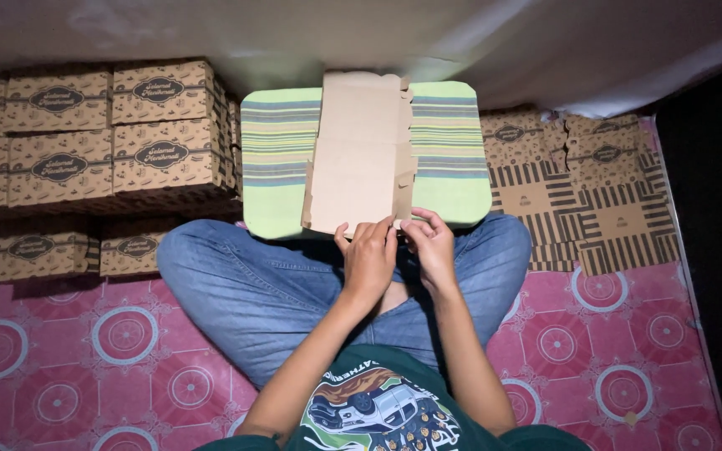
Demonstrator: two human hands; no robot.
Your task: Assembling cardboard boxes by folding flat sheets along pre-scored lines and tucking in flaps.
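Landmark: green striped board [277,167] resting on the crossed legs in jeans [244,284].

Left of the board: folded brown printed boxes [94,134] stacked in rows against the wall, two more [68,249] lower down on the pink patterned floor mat [127,334].

On the board, centre: flat unfolded cardboard blank [359,154], plain brown side up, lying lengthwise away from the person, far end overhanging the board's far edge, side flaps partly raised along its right side.

At the board's near edge: left hand [368,259] curled, fingers pinching the blank's near edge. Right hand [430,246] just beside it, fingers bent, gripping the near right flap of the same blank. Hands almost touching.

Right of the board: pile of flat printed blanks [595,192], striped and patterned, lying on the mat.
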